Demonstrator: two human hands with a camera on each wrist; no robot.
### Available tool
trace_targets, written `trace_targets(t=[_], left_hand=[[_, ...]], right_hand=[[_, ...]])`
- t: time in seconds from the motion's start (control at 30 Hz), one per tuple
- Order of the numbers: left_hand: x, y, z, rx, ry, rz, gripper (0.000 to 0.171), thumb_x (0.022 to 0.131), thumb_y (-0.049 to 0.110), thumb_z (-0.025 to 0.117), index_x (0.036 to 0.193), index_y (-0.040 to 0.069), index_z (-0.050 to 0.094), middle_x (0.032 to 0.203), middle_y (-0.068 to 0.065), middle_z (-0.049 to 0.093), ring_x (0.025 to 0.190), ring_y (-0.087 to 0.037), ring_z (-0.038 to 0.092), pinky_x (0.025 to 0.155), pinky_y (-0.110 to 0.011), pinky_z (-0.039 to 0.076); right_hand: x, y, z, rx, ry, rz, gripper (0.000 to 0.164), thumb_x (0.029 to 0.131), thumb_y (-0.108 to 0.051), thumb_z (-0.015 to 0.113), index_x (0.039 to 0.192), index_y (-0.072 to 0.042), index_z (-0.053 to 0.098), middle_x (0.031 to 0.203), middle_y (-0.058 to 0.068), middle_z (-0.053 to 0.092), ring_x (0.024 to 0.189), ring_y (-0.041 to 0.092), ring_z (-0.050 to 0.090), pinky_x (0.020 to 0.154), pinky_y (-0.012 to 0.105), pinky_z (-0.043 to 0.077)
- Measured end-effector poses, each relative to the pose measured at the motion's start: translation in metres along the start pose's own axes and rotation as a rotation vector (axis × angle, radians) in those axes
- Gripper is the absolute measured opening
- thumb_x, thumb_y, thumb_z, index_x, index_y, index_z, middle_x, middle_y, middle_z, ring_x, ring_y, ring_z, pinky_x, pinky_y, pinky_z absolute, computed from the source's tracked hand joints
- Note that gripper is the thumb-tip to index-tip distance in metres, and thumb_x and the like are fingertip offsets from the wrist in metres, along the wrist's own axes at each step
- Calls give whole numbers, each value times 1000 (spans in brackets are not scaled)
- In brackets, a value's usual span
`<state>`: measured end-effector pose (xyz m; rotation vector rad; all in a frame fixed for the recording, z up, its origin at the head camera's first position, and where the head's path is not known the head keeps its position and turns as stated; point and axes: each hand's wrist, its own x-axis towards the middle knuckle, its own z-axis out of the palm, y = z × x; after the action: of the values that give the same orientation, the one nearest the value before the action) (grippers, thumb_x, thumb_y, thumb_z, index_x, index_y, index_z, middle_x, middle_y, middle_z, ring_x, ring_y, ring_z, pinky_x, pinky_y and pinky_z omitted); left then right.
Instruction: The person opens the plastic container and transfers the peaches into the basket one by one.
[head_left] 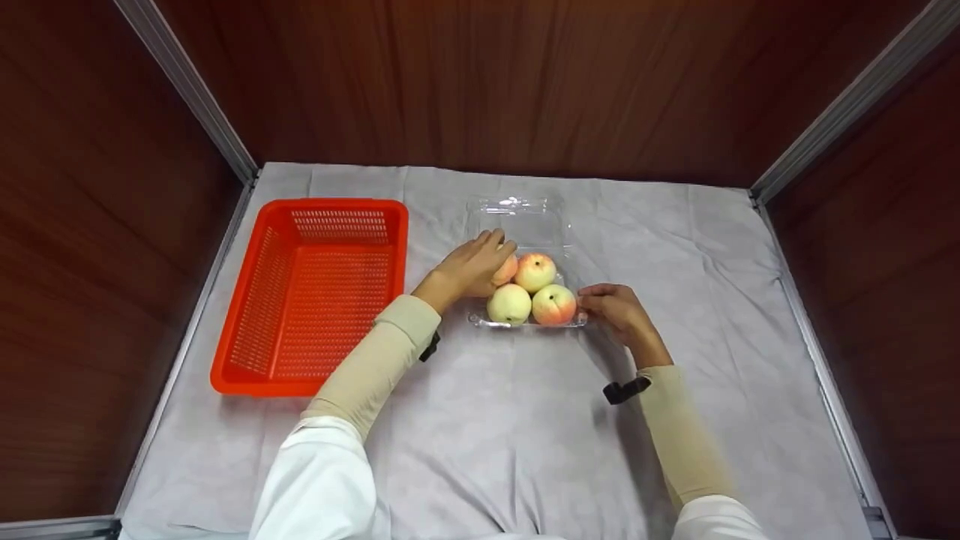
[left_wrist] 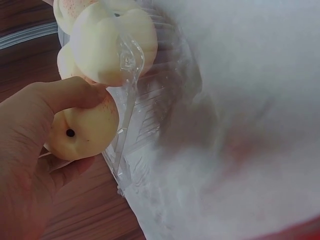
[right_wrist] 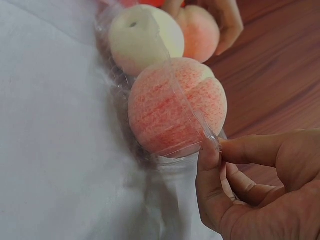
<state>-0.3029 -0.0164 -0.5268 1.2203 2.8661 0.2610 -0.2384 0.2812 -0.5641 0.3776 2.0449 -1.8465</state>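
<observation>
My left hand (head_left: 474,264) grips a peach (left_wrist: 85,127) at the left back of a clear plastic clamshell box (head_left: 525,325). Thumb and fingers wrap that peach from two sides in the left wrist view. Three more peaches sit in the box: one at the back right (head_left: 535,272), one at the front left (head_left: 509,304) and a redder one at the front right (right_wrist: 175,110). With thumb and forefinger my right hand (head_left: 616,309) pinches the box's rim beside the front right peach. The box's transparent lid (head_left: 517,221) lies folded open toward the back.
A red plastic basket (head_left: 315,388) with slotted walls stands to the left of the box. Pale grey cloth (head_left: 510,435) covers the table. Dark wood panels (head_left: 480,90) rise at the back and both sides, with metal strips at their corners.
</observation>
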Motion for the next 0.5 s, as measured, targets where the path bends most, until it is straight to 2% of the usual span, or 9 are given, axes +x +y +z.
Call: trace_targets(t=[0.27, 0.5], left_hand=[[-2, 0, -6, -7, -17, -9, 57, 98, 25, 70, 149, 4, 54, 141, -24, 48, 128, -40, 52, 105, -48, 54], [-4, 1, -9, -26, -31, -22, 53, 98, 26, 69, 146, 7, 58, 142, -24, 45, 129, -40, 51, 107, -47, 52]], right_hand=[[-2, 0, 1, 7, 1, -11, 40, 99, 0, 65, 134, 19, 56, 85, -3, 68, 70, 6, 65, 70, 22, 58], [-1, 2, 0, -6, 4, -23, 38, 99, 1, 65, 131, 20, 57, 84, -3, 68, 71, 6, 64, 70, 21, 57]])
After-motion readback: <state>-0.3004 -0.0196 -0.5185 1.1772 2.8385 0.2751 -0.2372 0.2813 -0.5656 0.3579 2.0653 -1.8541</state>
